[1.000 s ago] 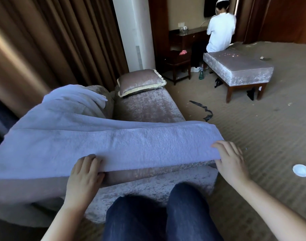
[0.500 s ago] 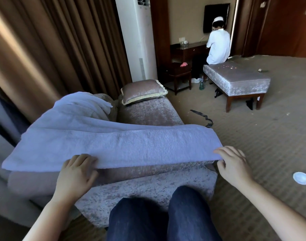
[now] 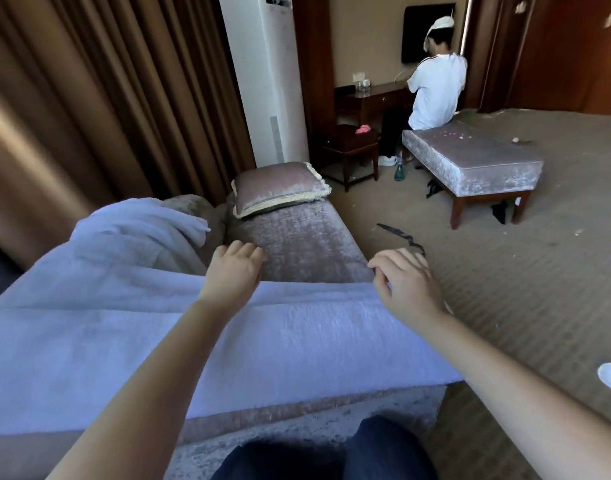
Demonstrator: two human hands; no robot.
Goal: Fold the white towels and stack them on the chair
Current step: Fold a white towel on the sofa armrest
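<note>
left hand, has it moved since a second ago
Yes: the left hand went forward, away from the front of the chair, over the towel toward the cushion.

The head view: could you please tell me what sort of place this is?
Most likely a hotel room: heavy floor-length brown curtains, a tall standing air conditioner, and a dark wooden desk under a wall-mounted screen.

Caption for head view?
Left hand and right hand at the far edge of a white towel laid across the chair.
</note>
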